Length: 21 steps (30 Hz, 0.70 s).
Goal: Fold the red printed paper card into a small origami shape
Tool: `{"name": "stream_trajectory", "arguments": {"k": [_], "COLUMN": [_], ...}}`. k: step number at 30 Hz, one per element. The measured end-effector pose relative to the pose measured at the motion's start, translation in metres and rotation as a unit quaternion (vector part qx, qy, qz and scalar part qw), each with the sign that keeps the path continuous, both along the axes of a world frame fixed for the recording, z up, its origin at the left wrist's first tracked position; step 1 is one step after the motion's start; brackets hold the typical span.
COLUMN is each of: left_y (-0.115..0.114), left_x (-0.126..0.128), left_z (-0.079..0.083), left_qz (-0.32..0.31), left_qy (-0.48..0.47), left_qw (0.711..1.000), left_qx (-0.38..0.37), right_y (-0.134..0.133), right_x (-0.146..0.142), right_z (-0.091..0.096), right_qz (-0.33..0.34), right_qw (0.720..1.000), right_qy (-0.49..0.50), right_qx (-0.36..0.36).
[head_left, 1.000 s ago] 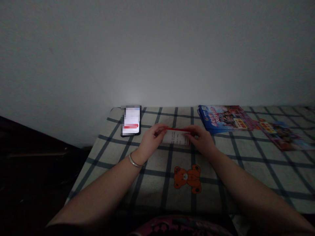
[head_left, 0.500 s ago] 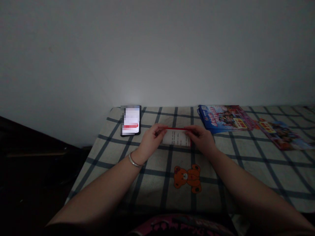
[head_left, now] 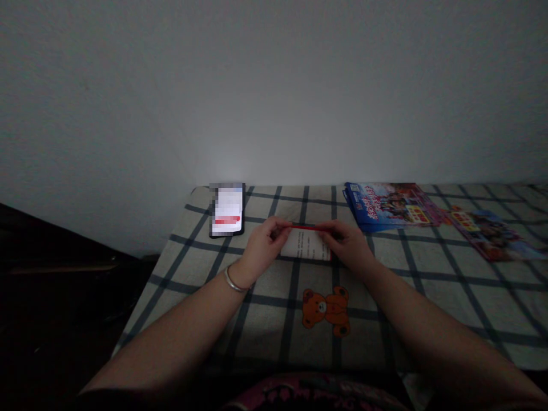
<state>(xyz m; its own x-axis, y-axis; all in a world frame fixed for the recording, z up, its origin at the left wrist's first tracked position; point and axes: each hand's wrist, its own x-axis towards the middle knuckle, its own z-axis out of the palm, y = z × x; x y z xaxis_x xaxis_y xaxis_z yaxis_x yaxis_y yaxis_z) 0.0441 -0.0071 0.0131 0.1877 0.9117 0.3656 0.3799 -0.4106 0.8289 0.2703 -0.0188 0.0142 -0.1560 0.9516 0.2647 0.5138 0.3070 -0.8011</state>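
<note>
Between my two hands is a small sheet of white printed paper (head_left: 305, 244) with a red upper edge, apparently folded there. My left hand (head_left: 268, 240) pinches its upper left corner between thumb and fingers. On the other side, my right hand (head_left: 345, 242) grips the upper right corner the same way. Lines of dark print run across the face towards me. The paper is held just over the checked tablecloth (head_left: 265, 319); whether its lower edge touches the cloth I cannot tell. Its back is hidden.
A phone (head_left: 228, 210) with a lit screen lies beyond my left hand. Glossy blue and red leaflets (head_left: 389, 205) are stacked at the back right, and another leaflet (head_left: 492, 231) lies beside them. An orange bear picture (head_left: 326, 311) is on the cloth. A pale wall (head_left: 299, 97) rises behind.
The paper's red upper edge has dipped slightly towards me, and my right fingers have shifted a little to the left along it. Both hands keep hold; everything else stays put.
</note>
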Motion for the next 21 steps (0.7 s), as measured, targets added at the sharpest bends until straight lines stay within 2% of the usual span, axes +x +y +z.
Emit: {"name": "stream_trajectory", "arguments": {"k": [5, 10, 17, 21], "left_y": [-0.005, -0.007, -0.009, -0.011], "left_x": [0.002, 0.003, 0.004, 0.006], "left_z": [0.002, 0.000, 0.000, 0.002], "left_qz": [0.008, -0.017, -0.057, -0.045], "left_qy": [0.020, 0.039, 0.089, 0.099], "left_qw": [0.998, 0.994, 0.981, 0.985], "left_qx": [0.053, 0.102, 0.160, 0.133], "right_y": [-0.006, -0.009, -0.014, -0.013], "right_x": [-0.007, -0.011, -0.018, -0.018], "right_z": [0.005, 0.009, 0.011, 0.012], "right_qz": [-0.001, -0.014, 0.003, -0.006], "right_qw": [0.998, 0.994, 0.998, 0.999], "right_qy": [-0.052, -0.075, -0.025, -0.016], "right_qx": [0.034, 0.077, 0.063, 0.050]}}
